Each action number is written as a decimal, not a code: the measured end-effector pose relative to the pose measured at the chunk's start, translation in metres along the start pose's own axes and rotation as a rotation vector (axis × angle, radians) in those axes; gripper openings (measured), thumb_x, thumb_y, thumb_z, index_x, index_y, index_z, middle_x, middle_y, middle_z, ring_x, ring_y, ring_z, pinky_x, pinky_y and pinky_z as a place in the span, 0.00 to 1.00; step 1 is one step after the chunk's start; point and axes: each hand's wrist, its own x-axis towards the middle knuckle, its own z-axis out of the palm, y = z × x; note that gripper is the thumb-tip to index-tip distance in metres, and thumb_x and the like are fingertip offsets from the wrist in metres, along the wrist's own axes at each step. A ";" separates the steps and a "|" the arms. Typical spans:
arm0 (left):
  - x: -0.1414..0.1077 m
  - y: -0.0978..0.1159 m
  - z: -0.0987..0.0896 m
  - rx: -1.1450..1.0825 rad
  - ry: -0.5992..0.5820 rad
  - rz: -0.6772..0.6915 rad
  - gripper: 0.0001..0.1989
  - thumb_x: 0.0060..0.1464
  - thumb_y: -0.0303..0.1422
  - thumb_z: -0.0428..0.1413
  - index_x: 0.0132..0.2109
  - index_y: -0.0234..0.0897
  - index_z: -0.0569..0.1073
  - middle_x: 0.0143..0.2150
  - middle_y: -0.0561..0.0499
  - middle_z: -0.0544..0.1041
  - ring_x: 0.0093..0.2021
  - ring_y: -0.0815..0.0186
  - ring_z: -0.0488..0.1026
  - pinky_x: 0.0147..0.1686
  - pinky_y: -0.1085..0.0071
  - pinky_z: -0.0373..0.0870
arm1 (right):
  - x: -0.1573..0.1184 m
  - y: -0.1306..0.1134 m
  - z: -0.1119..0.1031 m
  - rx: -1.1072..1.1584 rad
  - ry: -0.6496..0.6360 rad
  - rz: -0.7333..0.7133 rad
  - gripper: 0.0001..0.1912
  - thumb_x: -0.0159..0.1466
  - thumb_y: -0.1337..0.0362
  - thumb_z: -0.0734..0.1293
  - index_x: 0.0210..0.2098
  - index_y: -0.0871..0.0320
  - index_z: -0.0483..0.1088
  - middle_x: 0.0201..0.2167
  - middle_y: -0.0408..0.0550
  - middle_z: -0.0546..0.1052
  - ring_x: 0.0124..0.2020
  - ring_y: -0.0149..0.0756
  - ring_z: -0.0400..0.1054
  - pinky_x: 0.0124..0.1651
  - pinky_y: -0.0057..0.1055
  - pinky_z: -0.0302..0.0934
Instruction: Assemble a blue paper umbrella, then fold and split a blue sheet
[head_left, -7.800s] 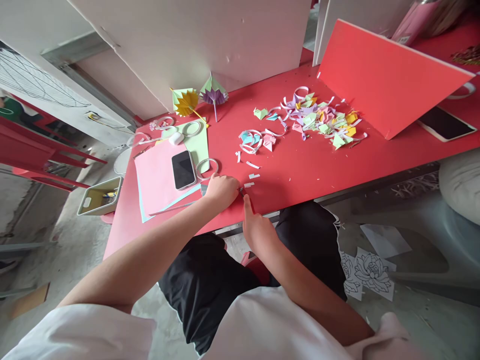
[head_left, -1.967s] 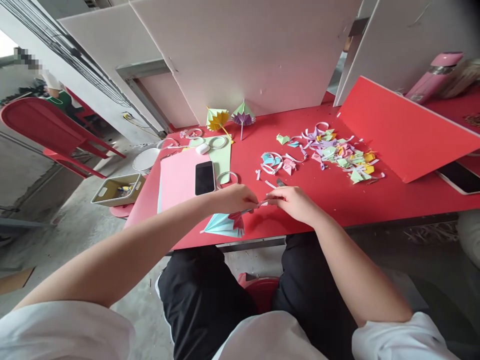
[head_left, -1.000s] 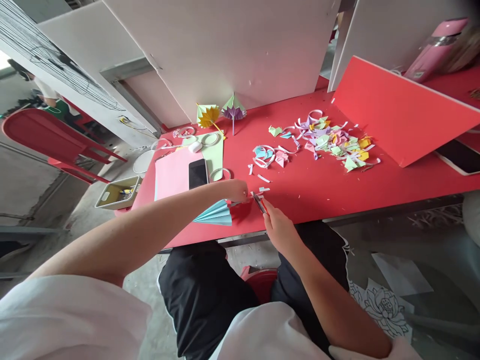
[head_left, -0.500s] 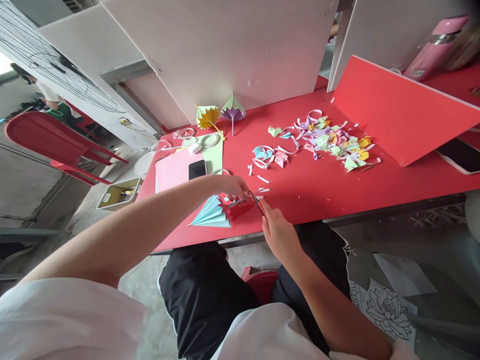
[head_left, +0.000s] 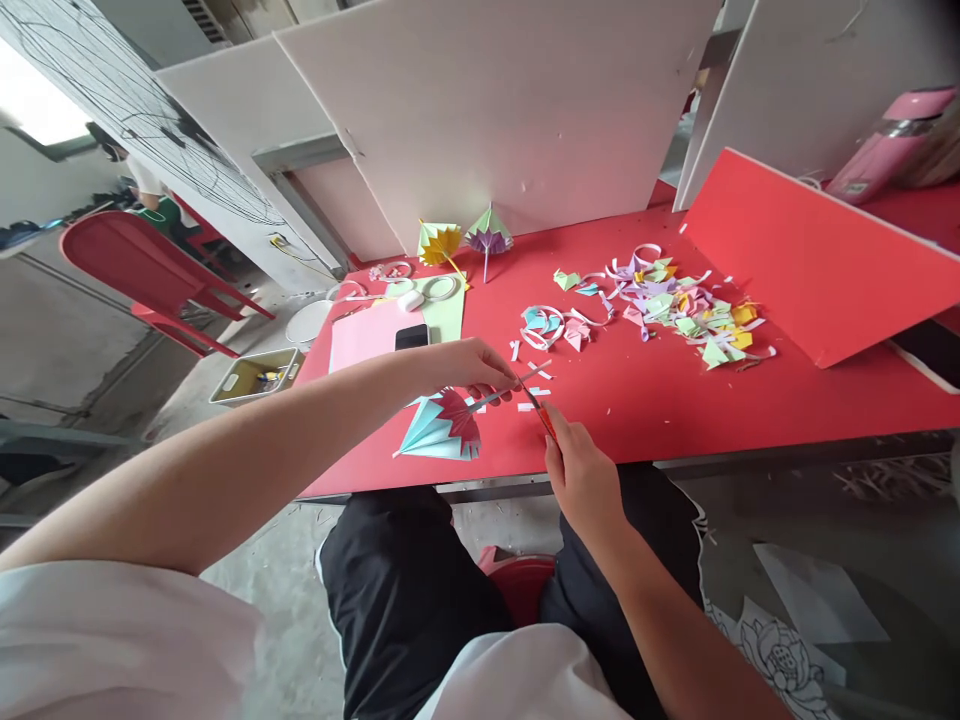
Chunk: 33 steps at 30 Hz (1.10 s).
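A light-blue and pink pleated paper umbrella (head_left: 442,428) lies on its side above the front of the red table (head_left: 600,410). My left hand (head_left: 484,368) pinches its thin pale stick (head_left: 541,369), whose end points up to the right past my fingers. My right hand (head_left: 581,462) is closed round slim red-handled scissors (head_left: 541,412); their dark tip meets the stick by my left fingertips. Whether the blades are apart is too small to tell. Short white paper strips (head_left: 534,406) lie just beyond my hands.
Two finished paper umbrellas (head_left: 489,240) stand at the back. Right of centre lies a heap of coloured paper scraps (head_left: 690,305). A phone (head_left: 412,337) and pink paper (head_left: 360,340) are at left, a slanted red board (head_left: 817,260) and pink bottle (head_left: 885,150) at right.
The view has shifted, so the table sits a little more to the right. The umbrella has turned, showing its pink inside, and its stick now reaches out past my left fingers.
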 end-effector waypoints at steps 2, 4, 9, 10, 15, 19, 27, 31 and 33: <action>-0.005 0.004 0.003 0.044 0.035 0.010 0.12 0.45 0.42 0.59 0.34 0.40 0.78 0.36 0.51 0.77 0.33 0.69 0.71 0.32 0.74 0.65 | -0.001 0.000 -0.001 -0.001 0.032 -0.017 0.21 0.66 0.67 0.54 0.58 0.57 0.57 0.28 0.44 0.69 0.24 0.28 0.63 0.23 0.24 0.56; -0.009 0.007 0.005 0.075 0.063 0.023 0.13 0.44 0.44 0.59 0.34 0.41 0.78 0.35 0.52 0.76 0.32 0.70 0.70 0.32 0.74 0.64 | -0.001 -0.001 -0.002 -0.004 0.051 -0.024 0.21 0.65 0.67 0.54 0.58 0.58 0.57 0.28 0.44 0.69 0.24 0.28 0.62 0.23 0.24 0.55; -0.012 0.010 0.010 0.040 0.104 0.036 0.13 0.43 0.43 0.60 0.33 0.41 0.79 0.33 0.53 0.76 0.31 0.70 0.70 0.36 0.73 0.65 | 0.000 -0.006 -0.003 -0.025 0.090 -0.029 0.20 0.65 0.69 0.55 0.57 0.58 0.59 0.28 0.44 0.69 0.23 0.27 0.61 0.22 0.24 0.54; -0.012 0.010 0.011 0.027 0.111 0.037 0.12 0.43 0.43 0.60 0.32 0.41 0.79 0.33 0.53 0.76 0.31 0.70 0.70 0.36 0.73 0.65 | 0.000 -0.007 -0.003 -0.031 0.100 -0.033 0.20 0.65 0.69 0.55 0.56 0.58 0.59 0.28 0.44 0.69 0.23 0.27 0.61 0.22 0.24 0.55; -0.013 0.013 0.012 0.030 0.151 0.028 0.11 0.43 0.41 0.60 0.31 0.40 0.78 0.32 0.53 0.77 0.32 0.70 0.71 0.36 0.73 0.65 | 0.002 -0.006 -0.003 -0.070 0.114 -0.036 0.21 0.64 0.70 0.55 0.57 0.58 0.59 0.28 0.44 0.69 0.22 0.27 0.61 0.22 0.23 0.54; -0.014 0.012 0.011 0.025 0.132 0.046 0.12 0.44 0.42 0.60 0.33 0.40 0.78 0.31 0.53 0.77 0.33 0.68 0.71 0.38 0.71 0.64 | 0.002 -0.004 -0.005 -0.087 0.140 -0.048 0.20 0.64 0.71 0.55 0.56 0.59 0.59 0.29 0.45 0.71 0.23 0.27 0.63 0.23 0.23 0.55; -0.018 0.014 0.014 0.089 0.094 0.052 0.11 0.44 0.43 0.58 0.30 0.41 0.78 0.30 0.54 0.76 0.34 0.68 0.70 0.38 0.71 0.63 | -0.009 0.005 -0.008 -0.048 0.110 -0.075 0.21 0.64 0.71 0.55 0.56 0.58 0.60 0.31 0.46 0.72 0.25 0.27 0.66 0.23 0.22 0.57; -0.030 0.021 0.005 0.064 0.167 0.061 0.12 0.44 0.44 0.59 0.31 0.41 0.78 0.31 0.53 0.77 0.34 0.67 0.70 0.36 0.72 0.64 | -0.018 0.018 -0.007 -0.030 0.116 -0.041 0.21 0.64 0.69 0.56 0.56 0.58 0.60 0.29 0.46 0.72 0.25 0.29 0.67 0.24 0.23 0.59; -0.037 0.025 -0.001 0.062 0.228 0.059 0.12 0.45 0.44 0.59 0.33 0.42 0.78 0.32 0.53 0.78 0.35 0.67 0.71 0.36 0.72 0.64 | -0.021 0.025 -0.008 0.029 0.158 -0.008 0.21 0.64 0.68 0.56 0.57 0.58 0.59 0.30 0.48 0.72 0.28 0.32 0.69 0.26 0.24 0.61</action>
